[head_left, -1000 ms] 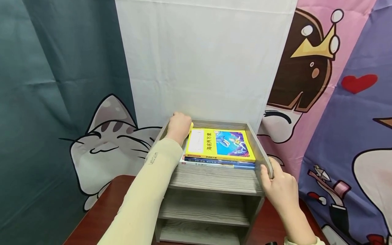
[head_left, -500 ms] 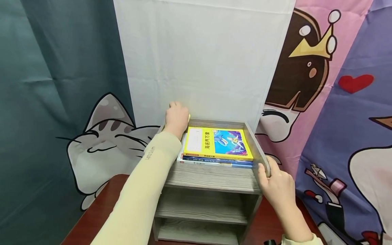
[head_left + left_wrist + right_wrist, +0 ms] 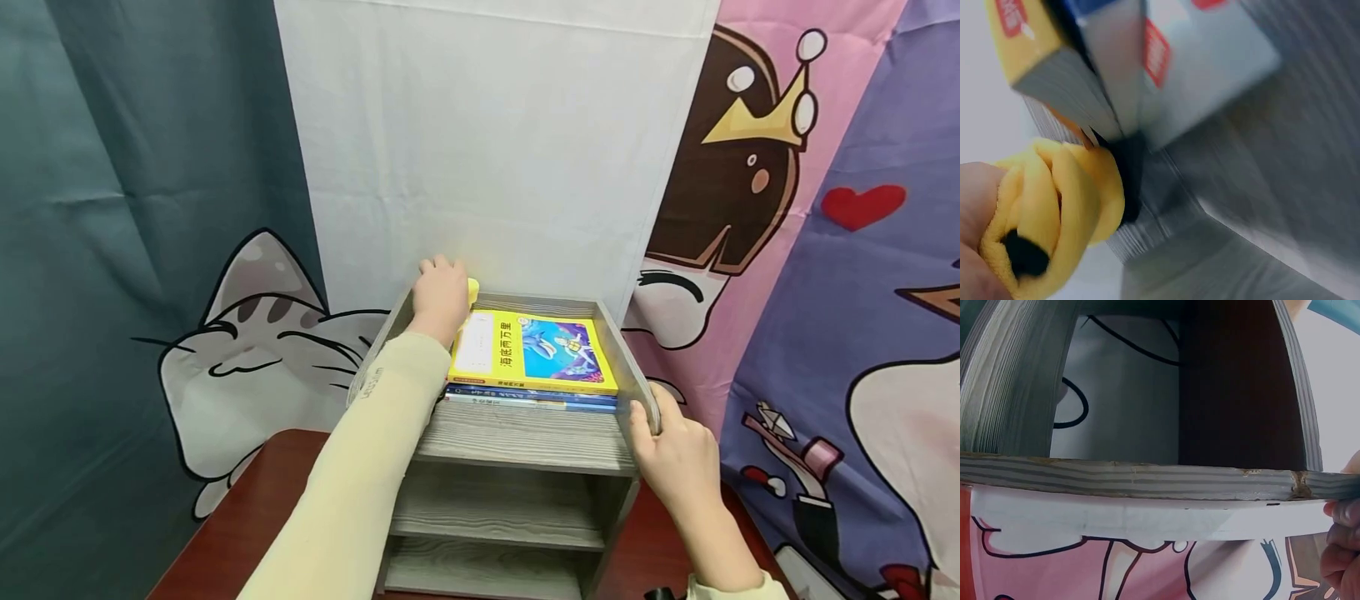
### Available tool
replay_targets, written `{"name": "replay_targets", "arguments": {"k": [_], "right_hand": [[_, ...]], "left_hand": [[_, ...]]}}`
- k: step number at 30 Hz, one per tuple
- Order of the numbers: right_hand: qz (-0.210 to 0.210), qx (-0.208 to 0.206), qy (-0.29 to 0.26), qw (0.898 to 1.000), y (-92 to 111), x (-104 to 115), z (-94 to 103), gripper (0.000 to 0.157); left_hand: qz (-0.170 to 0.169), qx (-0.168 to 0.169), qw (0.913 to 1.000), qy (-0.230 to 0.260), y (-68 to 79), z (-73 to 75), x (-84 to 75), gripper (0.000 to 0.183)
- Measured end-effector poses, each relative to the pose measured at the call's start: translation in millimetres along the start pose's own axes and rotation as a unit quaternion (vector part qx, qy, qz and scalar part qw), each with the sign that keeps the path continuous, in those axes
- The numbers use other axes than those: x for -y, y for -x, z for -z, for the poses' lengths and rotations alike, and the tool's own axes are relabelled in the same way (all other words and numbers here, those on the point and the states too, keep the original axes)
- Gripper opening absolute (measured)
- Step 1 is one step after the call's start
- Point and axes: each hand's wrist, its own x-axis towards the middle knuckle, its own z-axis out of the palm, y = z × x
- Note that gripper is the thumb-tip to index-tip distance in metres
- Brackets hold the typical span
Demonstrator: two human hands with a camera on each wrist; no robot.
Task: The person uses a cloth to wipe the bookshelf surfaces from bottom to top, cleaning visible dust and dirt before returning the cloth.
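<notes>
My left hand point(image 3: 441, 298) holds a bunched yellow cloth point(image 3: 1079, 200) with a dark patch at the back left corner of a grey wood-grain shelf unit point(image 3: 525, 437). In the left wrist view the cloth is beside the ends of the stacked books, close to the panel. The top one is a yellow book point(image 3: 487, 343) with a blue sea picture, lying over thinner blue and white books point(image 3: 525, 400). My right hand point(image 3: 678, 454) grips the front edge of the unit's right side panel point(image 3: 633, 367), thumb on the inner side.
The unit stands on a red-brown table point(image 3: 262, 483), with open compartments point(image 3: 502, 504) below its top. A white cloth backdrop point(image 3: 495, 150) hangs right behind it. Printed curtains point(image 3: 832, 333) hang on the right, and a dark green curtain point(image 3: 75, 292) on the left.
My left hand with the yellow cloth went toward the back, then came slightly right and forward, showing more of the cloth. My right hand keeps its grip on the panel; the head view shifted slightly.
</notes>
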Motion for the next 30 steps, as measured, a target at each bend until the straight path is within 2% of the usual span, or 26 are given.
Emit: {"name": "replay_targets", "arguments": {"k": [9,12,14,16,18,19,22,25,27,30], "right_hand": [[-0.001,-0.001,-0.012,1.0,0.6,4.1,-4.0,0.029],[0.001,-0.004,-0.01,1.0,0.5,3.7,-3.5,0.029],[0.0,-0.005,-0.007,1.0,0.2,2.7,-2.4,0.03],[-0.002,-0.006,-0.005,1.0,-0.3,1.5,-1.3,0.03],[-0.003,-0.005,-0.004,1.0,-0.7,0.5,-0.6,0.03],[-0.004,-0.004,-0.004,1.0,-0.7,0.1,-0.5,0.03],[-0.003,-0.001,-0.004,1.0,-0.3,-1.0,-0.7,0.03],[-0.004,-0.003,-0.004,1.0,-0.4,-2.2,-0.4,0.03],[-0.006,-0.004,-0.004,1.0,-0.4,-2.2,-0.5,0.03],[-0.008,-0.002,-0.006,1.0,0.1,-1.0,-2.1,0.03]], "left_hand": [[-0.087,-0.043,0.9936,-0.059,-14.2,13.5,-6.0,0.017],[-0.109,-0.045,0.9922,-0.04,-15.7,19.0,-5.2,0.024],[-0.133,-0.033,0.9906,0.008,-16.4,21.1,-4.4,0.032],[-0.162,-0.005,0.9852,0.054,-16.4,19.9,-1.8,0.041],[-0.19,0.028,0.9788,0.071,-15.0,14.0,3.5,0.048],[-0.202,0.041,0.9766,0.063,-13.9,9.9,6.8,0.047],[-0.202,0.053,0.978,0.007,-12.2,-2.5,13.4,0.038],[-0.183,0.044,0.9815,-0.036,-14.2,-7.9,7.5,0.029],[-0.183,0.045,0.9815,-0.036,-14.6,-7.4,-1.1,0.032],[-0.213,0.053,0.9754,-0.023,-13.7,-7.4,-16.3,0.035]]}}
